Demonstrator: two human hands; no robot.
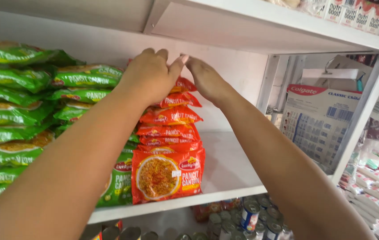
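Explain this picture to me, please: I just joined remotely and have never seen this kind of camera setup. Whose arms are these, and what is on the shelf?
The single view comes from a camera worn on a person's head, so both bare arms are the wearer's own. The left hand and right hand reach to the top of a stack of orange noodle packets on a white shelf. The fingers touch the top packet; whether either hand grips it cannot be told. Green noodle packets are piled to the left. Tin cans stand on the shelf below.
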